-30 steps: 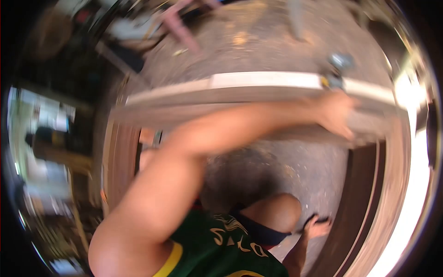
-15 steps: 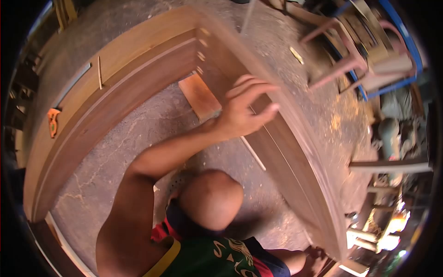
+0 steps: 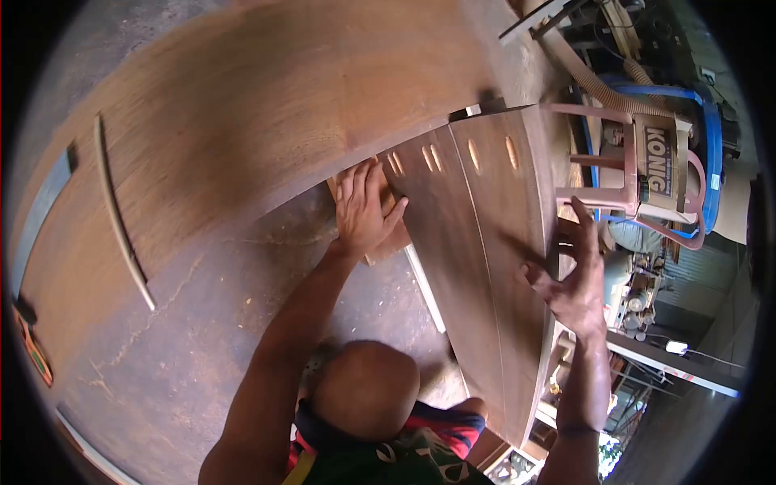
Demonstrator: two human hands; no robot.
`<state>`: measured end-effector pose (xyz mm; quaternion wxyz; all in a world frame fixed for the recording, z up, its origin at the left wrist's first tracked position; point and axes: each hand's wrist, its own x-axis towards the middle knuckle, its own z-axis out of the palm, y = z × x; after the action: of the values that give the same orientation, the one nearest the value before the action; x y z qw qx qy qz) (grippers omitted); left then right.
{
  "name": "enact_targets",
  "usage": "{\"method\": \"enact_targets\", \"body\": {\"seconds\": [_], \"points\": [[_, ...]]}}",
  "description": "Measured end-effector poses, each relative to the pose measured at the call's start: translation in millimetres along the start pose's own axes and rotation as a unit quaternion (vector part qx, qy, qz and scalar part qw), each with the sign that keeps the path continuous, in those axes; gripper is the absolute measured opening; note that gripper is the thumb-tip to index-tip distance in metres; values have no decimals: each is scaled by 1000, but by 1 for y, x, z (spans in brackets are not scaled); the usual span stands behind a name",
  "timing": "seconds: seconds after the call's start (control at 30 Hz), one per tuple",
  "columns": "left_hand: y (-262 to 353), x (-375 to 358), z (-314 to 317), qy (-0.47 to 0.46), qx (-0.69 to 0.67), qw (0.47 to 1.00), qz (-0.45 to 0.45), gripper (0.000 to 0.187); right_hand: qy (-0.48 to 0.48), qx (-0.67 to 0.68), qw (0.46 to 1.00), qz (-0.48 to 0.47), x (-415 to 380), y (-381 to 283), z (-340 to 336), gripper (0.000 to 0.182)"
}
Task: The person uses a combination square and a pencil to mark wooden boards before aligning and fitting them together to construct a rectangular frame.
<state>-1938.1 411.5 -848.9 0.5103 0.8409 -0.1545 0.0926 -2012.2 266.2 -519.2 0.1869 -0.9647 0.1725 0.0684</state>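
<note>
My left hand (image 3: 365, 212) lies with fingers stretched over a reddish-brown wooden block (image 3: 394, 239), its fingertips right by the inside corner of a wooden frame. Dark brown, the frame's right board (image 3: 453, 242) stands on edge, with several pale oblong slots (image 3: 474, 157) near its end. Past the outer edge of that board is my right hand (image 3: 572, 283), fingers spread and curved, the thumb overlapping the board's face. A wide, lighter brown board (image 3: 267, 105) meets the slotted end.
On the wide board lie a thin wooden stick (image 3: 120, 210) and a handsaw with a grey blade (image 3: 42, 218). A white strip (image 3: 424, 289) rests on the concrete floor (image 3: 218, 299). To the right stand a pink plastic chair (image 3: 602, 194) and a box marked KONIG (image 3: 656, 162).
My left hand has come down from above the right board's edge onto the block. My right hand has risen from the lower right to beside that board. The view is closer and turned.
</note>
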Motion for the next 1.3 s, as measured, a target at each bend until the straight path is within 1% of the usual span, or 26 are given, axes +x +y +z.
{"method": "enact_targets", "body": {"seconds": [0.03, 0.1, 0.17, 0.2, 0.27, 0.37, 0.4, 0.47, 0.5, 0.57, 0.6, 0.67, 0.73, 0.8, 0.83, 0.87, 0.9, 0.93, 0.97, 1.0, 1.07, 1.1, 1.17, 1.2, 1.27, 1.3], "points": [[2, 1, -1, -28, 38, 999, -5, 74, 18, -37, 998, -56, 0, 11, 14, 92], [0, 3, 0, -35, 53, 998, -2, 72, 36, -74, 989, -125, 6, 15, 27, 88], [-2, 4, 0, -46, 69, 997, 1, 70, 7, 4, 1000, 12, 11, 7, 27, 73], [-3, 4, 1, -47, 87, 995, 11, 68, 4, 3, 1000, 16, 13, 6, 27, 73], [-4, 2, 5, -54, 102, 993, 20, 65, -19, 25, 998, 62, 15, 4, 25, 57], [-9, 0, 11, -27, 87, 995, 33, 61, -17, 39, 998, 39, 17, 3, 24, 49], [-9, 0, 10, -27, 87, 995, 36, 61, -18, 38, 998, 41, 18, 8, 21, 49], [-8, 2, 8, -27, 88, 995, 37, 61, -65, 84, 994, -28, 22, 21, 16, 57], [-7, 4, 6, -24, 83, 995, 44, 61, -67, 84, 994, -29, 24, 23, 15, 57], [-3, 7, -1, -20, 81, 995, 49, 61, -112, 235, 964, 57, 30, 23, 13, 64], [0, 10, -4, -19, 61, 997, 52, 62, -113, 235, 964, 55, 32, 27, 9, 64], [8, 12, -14, -21, 44, 998, 51, 63, -210, 136, 950, 188, 34, 33, 0, 66], [15, 19, -24, -59, 1, 998, 8, 60, -205, 151, 954, 162, 36, 29, -3, 62], [24, 27, -39, -81, 1, 997, 6, 62, -220, 219, 934, 176, 34, 34, -1, 74], [35, 32, -46, -127, -105, 978, -125, 64, -228, 252, 923, 183, 33, 34, -2, 80], [48, 38, -52, -165, -209, 930, -252, 67, -228, 255, 922, 181, 34, 31, -4, 80], [69, 46, -68, -165, -230, 937, -206, 74, -224, 182, 937, 198, 35, 27, -6, 83], [93, 49, -78, -165, -229, 937, -204, 74, -217, 107, 946, 216, 35, 24, -9, 85], [119, 48, -84, -132, -253, 943, -173, 76, -202, 167, 949, 176, 32, 20, -10, 84], [138, 50, -84, -99, -276, 946, -140, 79, -200, 168, 949, 176, 33, 19, -12, 84], [161, 55, -67, -72, -277, 950, -123, 84, -253, 166, 934, 193, 35, 22, -12, 88], [166, 59, -61, -43, -277, 954, -106, 90, -251, 165, 934, 192, 35, 27, -10, 88], [173, 62, -57, -24, -259, 960, -100, 91, -213, 106, 953, 191, 31, 46, -3, 88], [176, 61, -55, -10, -238, 966, -99, 93, -213, 149, 952, 159, 30, 63, 2, 90], [173, 68, -52, 2, -245, 963, -114, 94, -221, 59, 948, 223, 36, 27, -11, 90], [172, 69, -54, -4, -242, 964, -108, 93, -250, 60, 930, 261, 40, 25, -12, 90]]}}
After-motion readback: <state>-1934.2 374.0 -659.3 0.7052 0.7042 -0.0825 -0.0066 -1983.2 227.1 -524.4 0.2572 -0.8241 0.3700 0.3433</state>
